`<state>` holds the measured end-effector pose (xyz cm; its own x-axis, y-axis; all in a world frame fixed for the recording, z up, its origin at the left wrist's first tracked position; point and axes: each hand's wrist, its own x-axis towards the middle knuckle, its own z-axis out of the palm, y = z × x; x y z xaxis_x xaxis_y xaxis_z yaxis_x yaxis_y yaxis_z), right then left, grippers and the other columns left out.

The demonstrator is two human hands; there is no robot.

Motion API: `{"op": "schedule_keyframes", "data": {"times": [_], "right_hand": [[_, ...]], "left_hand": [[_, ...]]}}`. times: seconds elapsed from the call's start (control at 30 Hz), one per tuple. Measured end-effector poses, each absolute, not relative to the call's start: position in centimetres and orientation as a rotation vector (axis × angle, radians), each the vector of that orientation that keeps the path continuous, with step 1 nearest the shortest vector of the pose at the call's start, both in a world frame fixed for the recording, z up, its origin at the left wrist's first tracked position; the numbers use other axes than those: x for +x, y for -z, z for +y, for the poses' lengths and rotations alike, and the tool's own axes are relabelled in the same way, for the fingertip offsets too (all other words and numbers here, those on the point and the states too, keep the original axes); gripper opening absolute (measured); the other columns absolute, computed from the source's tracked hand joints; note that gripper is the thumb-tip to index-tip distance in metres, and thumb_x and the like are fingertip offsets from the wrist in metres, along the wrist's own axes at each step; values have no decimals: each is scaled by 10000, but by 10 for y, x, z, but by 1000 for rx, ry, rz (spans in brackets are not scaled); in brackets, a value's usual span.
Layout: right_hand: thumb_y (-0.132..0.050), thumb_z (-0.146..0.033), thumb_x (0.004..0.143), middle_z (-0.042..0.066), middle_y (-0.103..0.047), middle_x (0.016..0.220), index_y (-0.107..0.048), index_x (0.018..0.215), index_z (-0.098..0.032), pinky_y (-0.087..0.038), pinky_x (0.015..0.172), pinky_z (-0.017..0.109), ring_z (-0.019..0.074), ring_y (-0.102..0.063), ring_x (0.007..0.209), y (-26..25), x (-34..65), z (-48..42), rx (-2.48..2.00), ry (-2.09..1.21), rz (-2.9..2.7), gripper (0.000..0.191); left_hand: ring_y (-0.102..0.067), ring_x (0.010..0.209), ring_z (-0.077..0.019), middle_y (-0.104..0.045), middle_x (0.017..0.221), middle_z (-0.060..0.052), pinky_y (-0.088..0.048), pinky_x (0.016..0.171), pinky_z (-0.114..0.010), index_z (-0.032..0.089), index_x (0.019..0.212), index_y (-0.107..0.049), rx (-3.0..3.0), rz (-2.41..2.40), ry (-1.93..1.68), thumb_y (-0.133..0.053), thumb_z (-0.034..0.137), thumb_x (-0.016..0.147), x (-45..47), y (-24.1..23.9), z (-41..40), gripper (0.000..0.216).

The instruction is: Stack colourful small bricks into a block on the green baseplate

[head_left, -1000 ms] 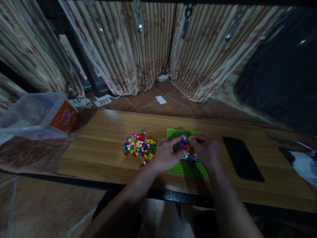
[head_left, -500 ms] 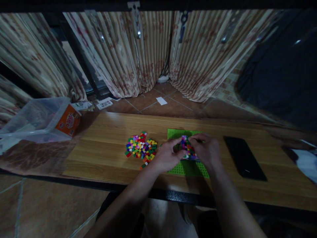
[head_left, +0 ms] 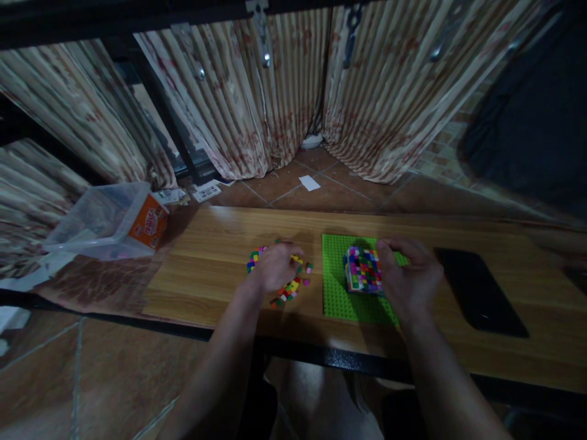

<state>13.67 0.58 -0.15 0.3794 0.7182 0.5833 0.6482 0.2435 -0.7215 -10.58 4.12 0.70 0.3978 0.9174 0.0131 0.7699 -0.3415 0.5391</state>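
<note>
The left hand lies palm down on the loose pile of small coloured bricks on the desk, fingers curled over them; I cannot tell whether it has pinched one. The right hand is half closed around the right side of the multicoloured block, fingertips on its far top edge. That block sits on the green baseplate, with a black phone just to the right.

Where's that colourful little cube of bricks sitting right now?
In the head view the cube stands on the green baseplate, right of centre on the table, the right hand clasping its right side; the loose bricks lie to its left.
</note>
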Motion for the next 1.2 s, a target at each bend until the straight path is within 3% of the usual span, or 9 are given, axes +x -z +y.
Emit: {"op": "schedule_keyframes", "data": {"times": [0.2,0.47,0.6,0.7,0.87,1.1,1.2], "right_hand": [[-583,-325,861,69,-685,835,-684,781,-212,-504,797,391,224,-642,832,-4,125,1,-1415,-71,-1376,172],[-574,-306,867,48,-670,817,-674,779,-227,-507,783,399,220,-638,820,-4,123,0,-1392,-74,-1379,155],[-577,-291,870,35,-669,832,-677,787,-232,-511,776,372,202,-637,837,-6,117,-2,-1333,-126,-1409,143],[-574,-304,876,35,-683,874,-693,826,-238,-512,786,356,193,-645,852,-7,111,-5,-1309,-204,-1472,145],[-600,-324,870,32,-698,926,-703,929,-246,-507,806,350,184,-650,871,-7,104,-9,-1289,-298,-1608,142],[-615,-323,873,22,-702,908,-700,966,-248,-508,772,329,171,-650,850,-5,102,-8,-1266,-399,-1579,147],[-622,-319,872,25,-706,933,-705,984,-244,-511,783,332,172,-653,875,-3,104,-7,-1240,-421,-1541,158]], "left_hand": [[-620,942,-214,-681,953,-65,-489,914,-329,211,877,-732,2332,1424,-391,-610,221,798,-84,-7,26,146],[-626,910,-195,-682,933,-65,-486,886,-306,195,892,-700,2333,1531,-437,-526,133,827,-79,3,29,196],[-630,826,-165,-687,854,-36,-493,830,-297,189,868,-685,2048,1445,-727,-521,128,826,-73,1,31,179],[-629,789,-138,-684,861,-30,-507,773,-276,162,956,-681,1634,1252,-987,-562,142,807,-63,-1,30,192],[-624,710,-113,-690,817,-27,-516,706,-261,154,1010,-689,1104,947,-1067,-685,288,772,-48,-5,23,274],[-610,658,-98,-695,762,-18,-497,632,-213,145,888,-698,1133,831,-1124,-713,310,764,-40,-10,18,207],[-621,682,-99,-699,791,-16,-512,674,-220,150,885,-695,1244,817,-1168,-683,261,788,-38,-8,18,148]]}}
